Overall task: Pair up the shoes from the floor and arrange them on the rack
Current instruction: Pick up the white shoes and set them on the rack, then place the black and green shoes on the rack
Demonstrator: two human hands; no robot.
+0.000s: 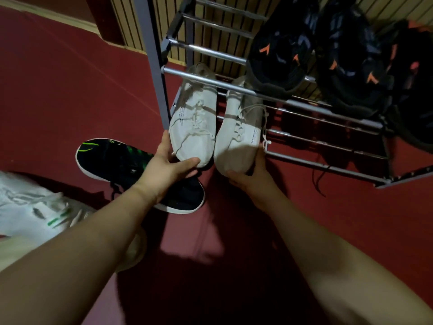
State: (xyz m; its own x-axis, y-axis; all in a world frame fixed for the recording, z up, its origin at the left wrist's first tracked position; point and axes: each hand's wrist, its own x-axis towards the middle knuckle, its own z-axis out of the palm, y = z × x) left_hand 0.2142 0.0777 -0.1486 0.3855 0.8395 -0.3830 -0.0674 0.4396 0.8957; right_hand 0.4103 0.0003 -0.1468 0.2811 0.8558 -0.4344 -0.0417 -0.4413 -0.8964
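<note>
Two white lace-up sneakers lie side by side on the lower shelf of the metal rack (304, 160), heels toward the wall. My left hand (168, 165) grips the toe of the left white sneaker (194, 123). My right hand (253, 177) cups the toe of the right white sneaker (239, 134). On the upper shelf sit two black sneakers with orange marks (278, 50) (351, 62). A black sneaker with green stripes (121, 165) lies on the red floor under my left wrist.
A white sneaker with green details (35, 207) lies on the floor at the left, partly behind my left forearm. Another dark shoe (414, 90) sits at the rack's right end. A slatted wall (131, 19) stands behind the rack. Red floor stretches in front.
</note>
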